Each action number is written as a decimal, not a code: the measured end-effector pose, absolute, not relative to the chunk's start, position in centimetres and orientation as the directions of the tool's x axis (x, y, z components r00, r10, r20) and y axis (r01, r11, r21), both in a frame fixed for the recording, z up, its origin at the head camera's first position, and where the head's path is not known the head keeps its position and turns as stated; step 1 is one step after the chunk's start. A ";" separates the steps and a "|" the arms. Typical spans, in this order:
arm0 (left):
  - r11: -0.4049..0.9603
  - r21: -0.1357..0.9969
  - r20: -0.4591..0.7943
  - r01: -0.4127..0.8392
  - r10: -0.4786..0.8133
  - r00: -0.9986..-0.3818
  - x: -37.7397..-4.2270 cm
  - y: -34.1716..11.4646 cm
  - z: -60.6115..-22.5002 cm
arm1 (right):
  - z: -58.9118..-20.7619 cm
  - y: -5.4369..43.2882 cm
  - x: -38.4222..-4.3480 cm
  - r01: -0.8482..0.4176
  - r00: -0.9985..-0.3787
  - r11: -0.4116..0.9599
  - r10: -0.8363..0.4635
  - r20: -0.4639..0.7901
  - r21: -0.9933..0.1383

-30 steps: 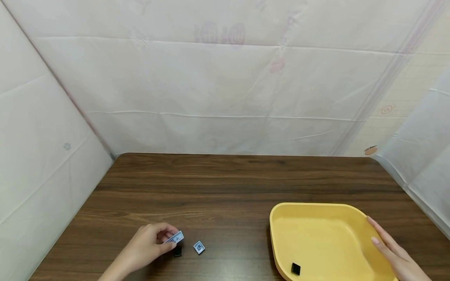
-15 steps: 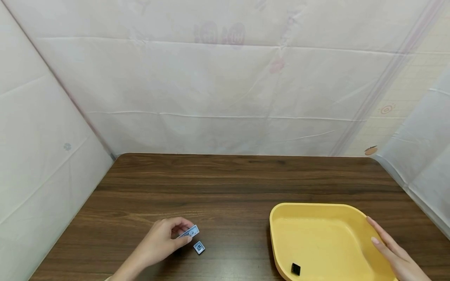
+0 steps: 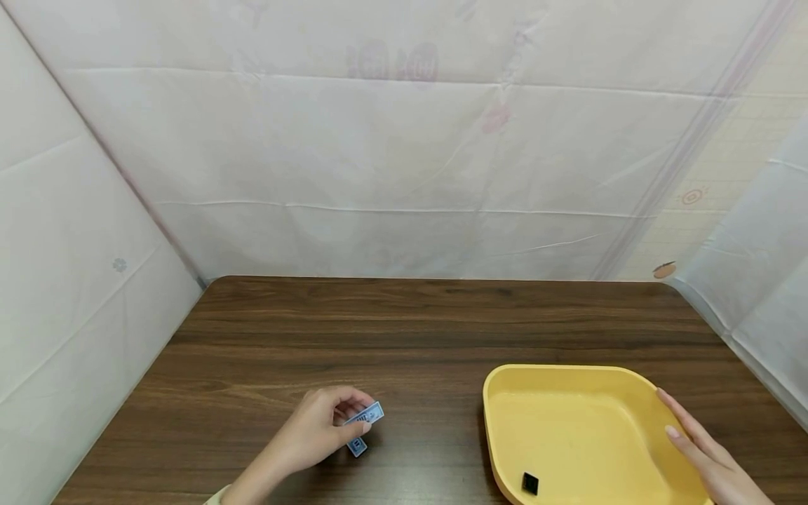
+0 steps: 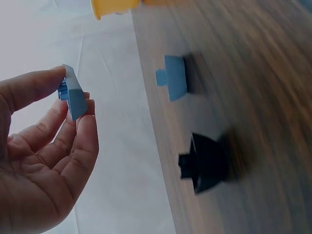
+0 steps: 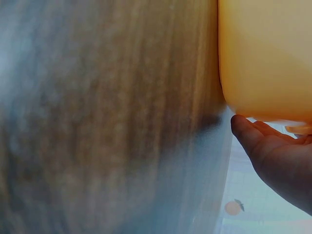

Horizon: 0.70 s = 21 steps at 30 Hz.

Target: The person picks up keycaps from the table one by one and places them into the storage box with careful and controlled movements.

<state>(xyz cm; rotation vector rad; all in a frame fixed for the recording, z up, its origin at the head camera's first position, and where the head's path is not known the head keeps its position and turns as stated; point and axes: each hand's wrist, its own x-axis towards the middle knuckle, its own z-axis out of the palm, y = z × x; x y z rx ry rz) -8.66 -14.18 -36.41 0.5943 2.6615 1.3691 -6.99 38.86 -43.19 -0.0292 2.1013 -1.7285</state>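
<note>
In the head view, my left hand (image 3: 325, 428) pinches a long blue keycap (image 3: 369, 414) between thumb and fingertips, held above the table. The left wrist view has this blue keycap (image 4: 75, 95) tilted, clear of the tabletop. Below it lies a small blue keycap (image 3: 358, 445), stem up and partly covered by the hand in the head view. Close to that, a black keycap (image 4: 207, 163) lies stem up, hidden behind my hand in the head view. My right hand (image 3: 716, 456) grips the right side of a yellow tray (image 3: 568, 368), its thumb over the rim and its fingers along the outside.
Another black keycap (image 3: 531, 483) lies inside the tray near its front left corner. The dark wooden table (image 3: 379, 330) ends at the back against a pale hanging sheet (image 3: 391, 154), with more sheeting at both sides.
My left hand has moved right with the long keycap, from over the black keycap to over the small blue one. The right hand and the tray have stayed in place.
</note>
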 end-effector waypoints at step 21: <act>0.466 0.828 0.092 0.312 0.436 -0.895 -9.5 -10.9 -35.9 | -43.3 38.1 -6.9 0.126 -0.946 0.285 -0.255 -0.202 -0.950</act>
